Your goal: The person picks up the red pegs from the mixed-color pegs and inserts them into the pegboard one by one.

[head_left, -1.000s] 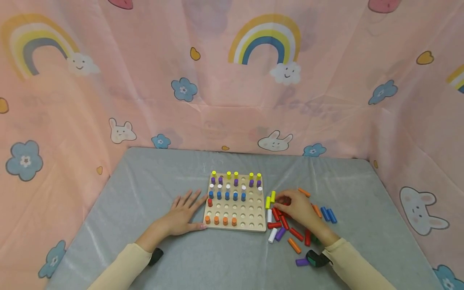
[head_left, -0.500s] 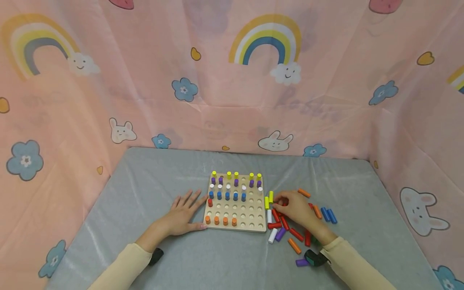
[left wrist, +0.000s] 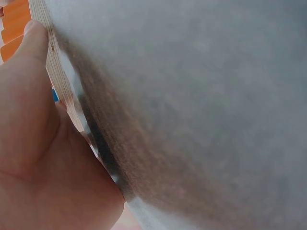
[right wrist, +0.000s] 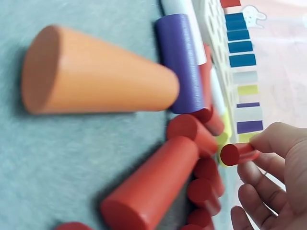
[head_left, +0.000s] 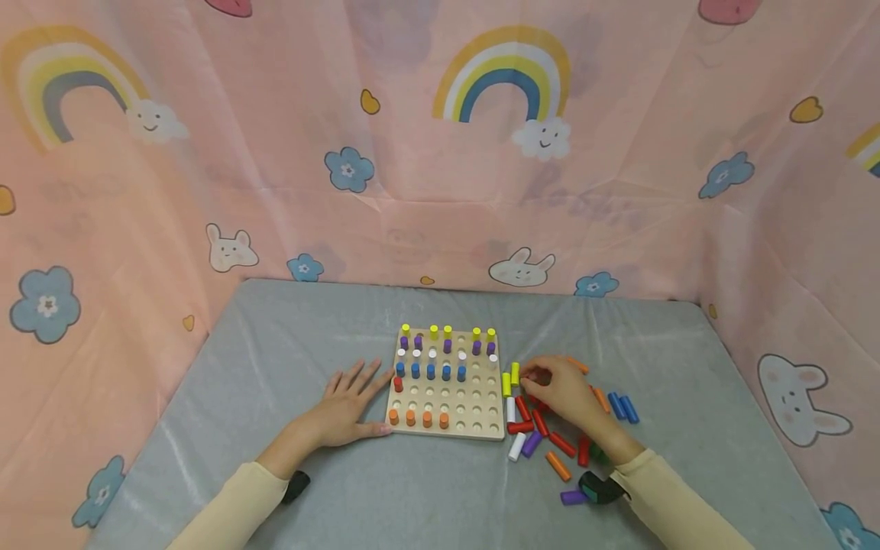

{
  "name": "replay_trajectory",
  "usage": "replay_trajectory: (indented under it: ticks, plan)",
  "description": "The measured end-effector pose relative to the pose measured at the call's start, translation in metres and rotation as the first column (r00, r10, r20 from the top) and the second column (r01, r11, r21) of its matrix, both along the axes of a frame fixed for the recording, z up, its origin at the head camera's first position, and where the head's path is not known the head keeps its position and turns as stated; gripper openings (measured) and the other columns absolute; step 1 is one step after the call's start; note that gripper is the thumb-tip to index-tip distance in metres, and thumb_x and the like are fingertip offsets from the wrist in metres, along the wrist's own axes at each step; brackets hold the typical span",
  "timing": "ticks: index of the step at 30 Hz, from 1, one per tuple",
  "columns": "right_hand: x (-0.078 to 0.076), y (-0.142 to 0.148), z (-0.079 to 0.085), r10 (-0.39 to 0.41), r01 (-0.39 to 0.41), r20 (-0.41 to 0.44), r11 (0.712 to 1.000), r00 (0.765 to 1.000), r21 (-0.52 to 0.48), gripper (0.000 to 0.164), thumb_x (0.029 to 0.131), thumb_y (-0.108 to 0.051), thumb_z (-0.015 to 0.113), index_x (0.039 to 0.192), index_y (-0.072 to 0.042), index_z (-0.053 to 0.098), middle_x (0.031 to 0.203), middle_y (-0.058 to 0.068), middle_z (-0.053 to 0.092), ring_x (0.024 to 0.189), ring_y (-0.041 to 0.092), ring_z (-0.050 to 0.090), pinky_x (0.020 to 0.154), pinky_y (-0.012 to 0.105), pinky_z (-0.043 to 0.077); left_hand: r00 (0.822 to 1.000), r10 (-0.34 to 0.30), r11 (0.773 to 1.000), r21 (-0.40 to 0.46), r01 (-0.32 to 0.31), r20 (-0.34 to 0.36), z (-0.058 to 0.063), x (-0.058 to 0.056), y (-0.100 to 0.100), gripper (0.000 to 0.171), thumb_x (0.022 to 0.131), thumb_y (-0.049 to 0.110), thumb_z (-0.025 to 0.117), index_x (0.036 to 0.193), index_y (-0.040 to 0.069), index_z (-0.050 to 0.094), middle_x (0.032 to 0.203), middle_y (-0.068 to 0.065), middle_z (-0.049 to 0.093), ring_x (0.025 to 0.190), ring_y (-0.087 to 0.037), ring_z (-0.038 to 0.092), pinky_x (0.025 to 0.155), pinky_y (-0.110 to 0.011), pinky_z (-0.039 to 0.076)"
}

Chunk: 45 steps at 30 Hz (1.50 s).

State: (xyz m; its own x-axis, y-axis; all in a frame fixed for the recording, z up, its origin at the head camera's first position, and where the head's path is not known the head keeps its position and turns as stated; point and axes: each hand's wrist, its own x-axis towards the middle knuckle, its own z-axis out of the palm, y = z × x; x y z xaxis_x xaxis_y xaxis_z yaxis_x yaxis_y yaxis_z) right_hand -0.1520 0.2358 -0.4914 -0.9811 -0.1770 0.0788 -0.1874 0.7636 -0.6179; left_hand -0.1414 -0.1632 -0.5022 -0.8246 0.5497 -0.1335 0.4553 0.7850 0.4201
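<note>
The pale wood board (head_left: 469, 417) bears 5 yellow pegs (head_left: 448, 332), 5 purple pegs (head_left: 448, 346), 5 white pegs (head_left: 431, 354), 5 blue pegs (head_left: 430, 372), 1 red peg (head_left: 398, 385) and 4 orange pegs (head_left: 427, 419). The tablecloth (head_left: 412, 496) is grey, the curtain (head_left: 412, 200) pink with rainbows (head_left: 505, 57) and blue flowers (head_left: 337, 162).

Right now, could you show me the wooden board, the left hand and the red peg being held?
Wooden board (head_left: 470, 402): head view, on its bare top between holes.
Left hand (head_left: 347, 413): head view, on the back of the hand.
Held red peg (right wrist: 232, 155): right wrist view, on its round end.
</note>
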Motion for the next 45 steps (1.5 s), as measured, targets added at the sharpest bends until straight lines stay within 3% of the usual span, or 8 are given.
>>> replay_trajectory:
  ticks: [6,15,21,30,36,45]
  plan:
    - [0.001,-0.001,0.005,0.004,-0.005,-0.043,1.0,0.999,-0.012,0.016,0.087,-0.015,0.075,0.102,-0.011,0.075,0.095,0.002,0.072,0.086,0.013,0.062,0.078,0.031,0.054,1.0,-0.002,1.0,-0.008,0.002,-0.001,0.0,0.0,0.0,0.094,0.087,0.07,0.057,0.16,0.024,0.019,0.167,-0.015,0.014,0.153,-0.045,0.009,0.117,-0.07,0.008]
    - [0.003,-0.014,0.018,0.031,-0.034,-0.045,0.998,0.998,-0.05,0.016,0.088,-0.012,0.072,0.104,-0.01,0.076,0.095,0.0,0.071,0.089,0.016,0.06,0.081,0.041,0.057,1.0,0.005,0.999,-0.05,-0.004,0.013,-0.007,-0.003,-0.002,0.097,0.085,0.072,0.056,0.16,0.028,0.014,0.169,-0.01,0.008,0.155,-0.041,0.005,0.119,-0.068,0.006]
    - [0.004,-0.02,0.021,0.066,-0.069,-0.061,0.996,0.996,-0.056,0.014,0.089,-0.013,0.072,0.102,-0.01,0.076,0.095,0.0,0.07,0.089,0.016,0.058,0.081,0.044,0.057,1.0,0.011,0.999,-0.046,-0.012,-0.001,-0.01,-0.002,-0.002,0.094,0.087,0.066,0.06,0.16,0.028,0.014,0.169,-0.008,0.007,0.156,-0.039,0.005,0.119,-0.068,0.007]
    - [0.003,-0.031,0.026,0.083,-0.087,-0.091,0.995,0.992,-0.042,0.017,0.089,-0.013,0.072,0.105,-0.01,0.076,0.094,-0.001,0.069,0.089,0.017,0.06,0.08,0.041,0.054,1.0,0.008,0.997,-0.074,-0.006,0.014,0.004,0.0,0.002,0.092,0.088,0.061,0.062,0.16,0.022,0.019,0.168,-0.013,0.011,0.154,-0.043,0.008,0.118,-0.069,0.009]
    - [0.004,-0.038,0.03,0.091,-0.096,-0.065,0.993,0.994,-0.067,0.016,0.09,-0.014,0.072,0.105,-0.01,0.076,0.096,0.0,0.068,0.092,0.018,0.061,0.082,0.046,0.055,1.0,0.019,0.995,-0.099,-0.017,0.018,0.003,-0.001,0.002,0.092,0.089,0.063,0.061,0.16,0.024,0.018,0.168,-0.012,0.011,0.155,-0.042,0.008,0.119,-0.068,0.01]
    - [0.001,-0.048,0.033,0.118,-0.125,-0.09,0.989,0.989,-0.076,0.015,0.088,-0.012,0.074,0.103,-0.009,0.075,0.093,-0.001,0.068,0.087,0.016,0.061,0.079,0.042,0.054,1.0,0.009,0.997,-0.07,-0.008,0.017,0.002,0.0,0.0,0.094,0.088,0.066,0.059,0.16,0.021,0.018,0.168,-0.015,0.012,0.154,-0.044,0.009,0.118,-0.069,0.009]
